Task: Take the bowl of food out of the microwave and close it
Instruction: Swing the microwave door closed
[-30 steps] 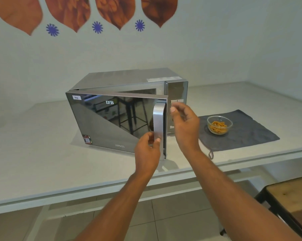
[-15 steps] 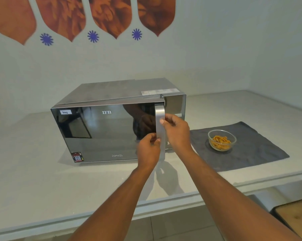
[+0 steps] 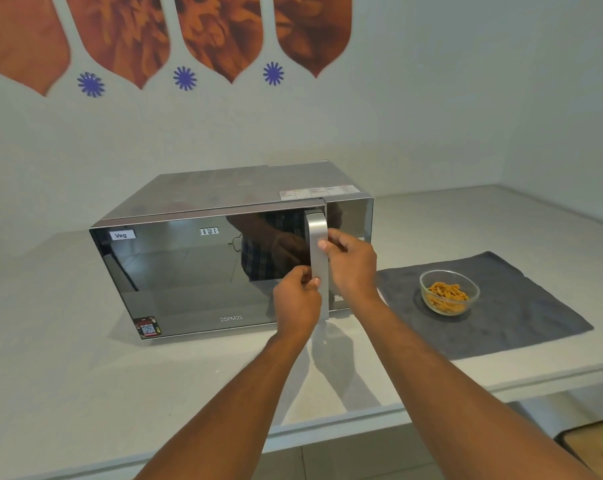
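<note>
A silver microwave (image 3: 203,268) with a dark mirrored door sits at the centre of the frame on a pale countertop (image 3: 68,382), and its door looks flush with the body, so it appears closed. A vertical silver handle (image 3: 318,261) runs down the right side of the door. A person's two bare forearms reach in from the bottom edge. The left hand (image 3: 297,303) is curled around the lower part of the handle, thumb on its front face. The right hand (image 3: 352,263) pinches the handle higher up from its right side, fingertips on the metal. To the right of centre a clear glass bowl (image 3: 449,291) holding orange strips of food stands on a dark grey cloth (image 3: 522,306) spread on the counter, well apart from the microwave and from both hands. Across the top of the frame the white wall (image 3: 431,116) carries orange leaf-shaped decals with small blue starbursts between them.
</note>
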`<state>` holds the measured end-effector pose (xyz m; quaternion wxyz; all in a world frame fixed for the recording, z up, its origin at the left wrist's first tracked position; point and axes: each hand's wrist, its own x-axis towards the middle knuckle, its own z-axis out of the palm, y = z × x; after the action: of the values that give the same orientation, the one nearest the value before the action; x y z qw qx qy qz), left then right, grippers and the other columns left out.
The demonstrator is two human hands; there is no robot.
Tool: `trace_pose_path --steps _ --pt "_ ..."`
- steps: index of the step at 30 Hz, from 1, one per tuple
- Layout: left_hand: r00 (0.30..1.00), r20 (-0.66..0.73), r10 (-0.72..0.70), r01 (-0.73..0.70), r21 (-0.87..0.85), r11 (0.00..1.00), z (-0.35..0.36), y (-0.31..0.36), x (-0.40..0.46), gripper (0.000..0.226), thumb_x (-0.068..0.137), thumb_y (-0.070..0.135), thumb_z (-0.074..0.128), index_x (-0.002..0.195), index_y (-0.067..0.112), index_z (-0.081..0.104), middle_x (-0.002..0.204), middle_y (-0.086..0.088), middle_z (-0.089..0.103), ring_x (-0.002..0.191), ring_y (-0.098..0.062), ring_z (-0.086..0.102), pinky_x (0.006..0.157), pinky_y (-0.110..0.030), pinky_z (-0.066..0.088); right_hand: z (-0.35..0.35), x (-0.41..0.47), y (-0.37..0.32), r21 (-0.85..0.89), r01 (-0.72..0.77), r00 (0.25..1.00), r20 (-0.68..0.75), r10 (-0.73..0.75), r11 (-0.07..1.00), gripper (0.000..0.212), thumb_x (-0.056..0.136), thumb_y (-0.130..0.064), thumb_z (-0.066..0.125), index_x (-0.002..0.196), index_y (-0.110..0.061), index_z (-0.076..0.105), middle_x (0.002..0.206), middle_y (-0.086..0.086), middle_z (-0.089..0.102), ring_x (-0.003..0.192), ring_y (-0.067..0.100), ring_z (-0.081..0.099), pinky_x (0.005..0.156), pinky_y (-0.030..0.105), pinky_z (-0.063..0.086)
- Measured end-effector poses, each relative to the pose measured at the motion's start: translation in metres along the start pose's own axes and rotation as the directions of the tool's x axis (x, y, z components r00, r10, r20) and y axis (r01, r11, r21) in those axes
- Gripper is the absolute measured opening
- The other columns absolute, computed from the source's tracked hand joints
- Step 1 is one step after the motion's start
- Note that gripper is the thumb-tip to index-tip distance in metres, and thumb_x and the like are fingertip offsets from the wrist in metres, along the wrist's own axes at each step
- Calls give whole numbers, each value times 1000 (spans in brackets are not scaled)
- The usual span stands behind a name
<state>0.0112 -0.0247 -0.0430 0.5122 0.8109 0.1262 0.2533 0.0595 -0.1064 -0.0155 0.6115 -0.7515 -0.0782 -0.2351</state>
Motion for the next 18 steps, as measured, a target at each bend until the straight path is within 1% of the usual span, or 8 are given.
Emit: trace_pose_path --steps 4,6,8,11,15,17,18 --pt "1000 -19 18 -17 36 999 3 1 4 23 94 21 66 112 8 70 102 -7 75 89 -20 68 98 -42 56 1 4 0 5 -5 1000 10 5 1000 28 93 -26 70 120 -24 72 109 -13 71 86 4 60 67 2 36" --pt "1000 -22 15 -14 57 998 4 1 7 23 93 22 67 113 10 70 103 -6 75 87 -17 66 100 -39 55 2 5 0 9 -11 1000 9 11 1000 28 93 -25 70 121 -23 71 115 -7 73 87 6 60 67 1 36" --pt "1000 -19 10 -9 74 997 5 2 10 23 93 23 67 113 11 71 102 -5 74 87 -18 66 99 -38 55 3 7 -3 7 -13 1000 11 13 1000 28 93 -24 69 121 -22 71 116 -4 73 89 6 59 69 4 38" --pt "1000 0 -7 7 78 997 4 5 14 21 93 23 67 111 11 70 100 -5 73 86 -17 65 99 -37 55 4 10 -6 22 -29 999 25 29 999 27 94 -23 69 121 -20 71 116 -1 74 91 8 59 78 14 47" --pt "999 20 -28 26 87 996 4 6 13 23 95 24 65 113 11 69 101 -6 72 89 -20 67 99 -37 55 5 9 -6 4 -38 999 23 38 999 25 94 -25 68 119 -21 72 114 -2 74 87 8 59 66 4 35" --pt "999 24 -21 19 100 995 3 6 11 24 96 25 63 115 11 69 103 -6 73 89 -19 66 99 -37 55 4 6 -7 -2 -40 999 25 40 999 24 95 -25 67 118 -22 72 114 -2 74 87 8 59 69 4 36" --pt "1000 20 -11 9 100 995 3 4 10 25 96 25 63 116 11 69 103 -6 73 89 -18 66 99 -37 55 3 5 -7 -7 -38 999 33 38 999 25 95 -25 66 119 -22 71 115 -1 73 88 8 59 74 7 39"
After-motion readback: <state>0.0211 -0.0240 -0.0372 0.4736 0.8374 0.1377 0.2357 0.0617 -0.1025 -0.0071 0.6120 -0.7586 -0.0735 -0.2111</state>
